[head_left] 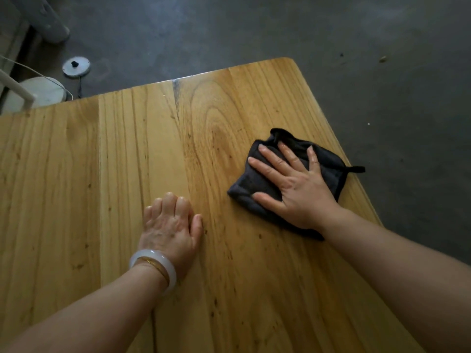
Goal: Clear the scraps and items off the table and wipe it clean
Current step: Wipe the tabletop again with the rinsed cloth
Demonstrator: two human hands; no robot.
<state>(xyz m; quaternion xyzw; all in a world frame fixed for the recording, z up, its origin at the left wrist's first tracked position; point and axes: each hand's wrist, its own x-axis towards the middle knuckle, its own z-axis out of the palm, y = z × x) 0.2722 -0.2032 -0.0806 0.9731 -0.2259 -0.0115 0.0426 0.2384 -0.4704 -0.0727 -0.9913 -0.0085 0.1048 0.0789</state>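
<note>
right hand [295,184] spread flat pressing dark cloth [252,183], left hand [169,222] flat on table [76,174]

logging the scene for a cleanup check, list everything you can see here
table: 1, yellow-brown wood, fills the foreground
cloth: 1, black, folded, near the table's right edge
disc: 1, grey with a black knob, on the floor, far left
base: 1, white, round, on the floor by the table's far left
floor: 1, grey, beyond the table
bangle: 1, white, on the left wrist
left hand: 1, flat on the table
right hand: 1, fingers spread, pressing the cloth
</note>
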